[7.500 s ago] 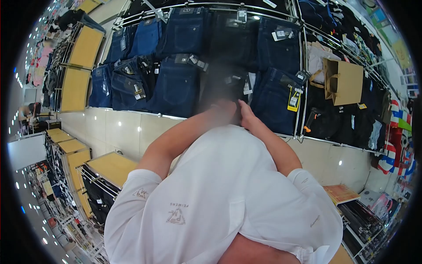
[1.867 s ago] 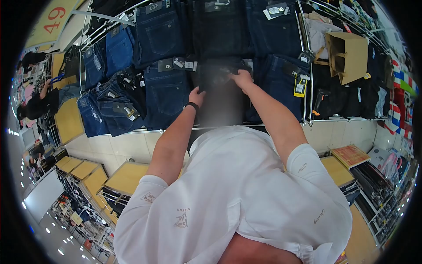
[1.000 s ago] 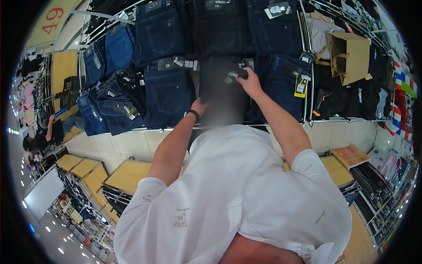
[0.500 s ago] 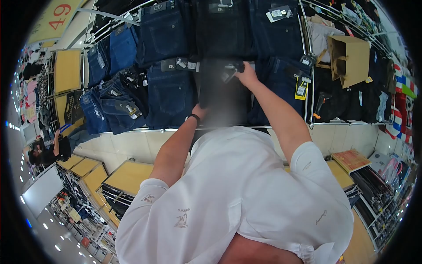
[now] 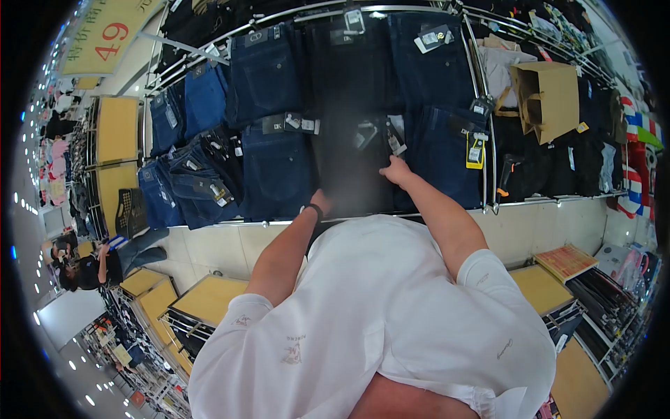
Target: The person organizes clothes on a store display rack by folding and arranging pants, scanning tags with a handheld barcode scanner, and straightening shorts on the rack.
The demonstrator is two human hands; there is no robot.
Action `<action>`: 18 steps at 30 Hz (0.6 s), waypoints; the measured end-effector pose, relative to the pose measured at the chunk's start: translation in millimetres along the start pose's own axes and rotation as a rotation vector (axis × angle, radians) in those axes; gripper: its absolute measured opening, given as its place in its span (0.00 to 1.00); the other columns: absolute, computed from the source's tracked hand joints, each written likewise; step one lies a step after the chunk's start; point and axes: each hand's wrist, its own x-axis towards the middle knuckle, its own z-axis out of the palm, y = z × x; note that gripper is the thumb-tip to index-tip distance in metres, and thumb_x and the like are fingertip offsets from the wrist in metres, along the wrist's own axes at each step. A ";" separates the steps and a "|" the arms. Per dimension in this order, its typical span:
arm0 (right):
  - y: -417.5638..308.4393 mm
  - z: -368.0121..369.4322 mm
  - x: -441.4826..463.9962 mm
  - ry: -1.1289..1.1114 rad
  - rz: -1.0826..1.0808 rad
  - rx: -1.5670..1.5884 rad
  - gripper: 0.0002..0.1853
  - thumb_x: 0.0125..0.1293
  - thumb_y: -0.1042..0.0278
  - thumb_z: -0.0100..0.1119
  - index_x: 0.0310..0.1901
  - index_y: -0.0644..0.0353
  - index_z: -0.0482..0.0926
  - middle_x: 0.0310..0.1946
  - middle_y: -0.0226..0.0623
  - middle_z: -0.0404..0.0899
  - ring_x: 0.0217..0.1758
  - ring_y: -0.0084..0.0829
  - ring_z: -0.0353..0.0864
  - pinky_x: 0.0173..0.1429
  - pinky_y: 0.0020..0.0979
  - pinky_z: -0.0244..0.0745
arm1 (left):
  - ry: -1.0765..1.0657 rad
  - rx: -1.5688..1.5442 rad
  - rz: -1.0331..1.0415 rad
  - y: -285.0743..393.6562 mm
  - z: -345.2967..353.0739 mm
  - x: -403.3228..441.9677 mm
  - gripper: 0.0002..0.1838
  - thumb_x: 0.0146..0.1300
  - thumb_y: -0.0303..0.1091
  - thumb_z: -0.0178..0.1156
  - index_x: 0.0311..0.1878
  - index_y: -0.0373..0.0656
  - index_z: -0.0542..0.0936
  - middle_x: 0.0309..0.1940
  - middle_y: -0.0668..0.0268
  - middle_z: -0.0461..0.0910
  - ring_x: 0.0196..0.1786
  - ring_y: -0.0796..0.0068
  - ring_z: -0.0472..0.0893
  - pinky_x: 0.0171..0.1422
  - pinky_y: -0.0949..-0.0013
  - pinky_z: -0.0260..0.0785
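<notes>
Folded black jeans, partly blurred, lie in the front row of the rack with a hang tag at their upper right. My left hand, with a dark band at the wrist, is at their lower left edge; its fingers are partly hidden and smeared. At the right edge, my right hand has its fingers closed on the side of the black jeans, just below the tag. Folded blue jeans lie to the left, and more dark blue jeans with a yellow tag lie to the right.
A metal rail runs along the rack's front edge. On the right are a brown paper bag and a black and orange handheld device on dark clothes. Another person is at the far left. Wooden-topped stands are behind me.
My right hand has let go of the tag and moved down to the jeans' right edge. My left hand stays at the lower left edge. The view has shifted slightly, and the other person has moved.
</notes>
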 end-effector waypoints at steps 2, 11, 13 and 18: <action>-4.0 -0.8 -5.0 0.000 0.008 -0.059 0.35 0.56 0.62 0.69 0.62 0.72 0.70 0.62 0.60 0.72 0.67 0.51 0.72 0.69 0.41 0.68 | 0.059 0.054 -0.019 34.1 -14.7 -29.9 0.33 0.52 0.36 0.73 0.59 0.32 0.71 0.53 0.45 0.80 0.58 0.48 0.80 0.63 0.58 0.73; -10.2 30.4 -90.9 -0.011 -0.415 -0.135 0.20 0.64 0.58 0.60 0.54 0.58 0.79 0.55 0.46 0.79 0.55 0.44 0.79 0.60 0.42 0.75 | 0.287 0.280 0.564 61.2 -23.9 -92.1 0.20 0.58 0.34 0.64 0.53 0.40 0.75 0.53 0.51 0.75 0.53 0.47 0.77 0.58 0.52 0.72; 14.5 47.5 -80.7 -0.192 -0.394 -0.112 0.18 0.66 0.56 0.57 0.52 0.56 0.81 0.54 0.44 0.79 0.56 0.43 0.79 0.60 0.42 0.74 | 0.129 0.312 0.521 51.3 -12.5 -85.3 0.18 0.63 0.43 0.61 0.51 0.42 0.79 0.54 0.53 0.75 0.56 0.48 0.76 0.62 0.52 0.70; 21.7 29.9 -94.6 -0.363 -0.545 -0.535 0.26 0.73 0.46 0.42 0.55 0.57 0.81 0.56 0.46 0.79 0.60 0.46 0.77 0.63 0.44 0.71 | -0.051 0.469 0.408 55.7 -6.6 -85.1 0.23 0.69 0.54 0.54 0.52 0.44 0.82 0.54 0.53 0.75 0.62 0.53 0.73 0.68 0.55 0.66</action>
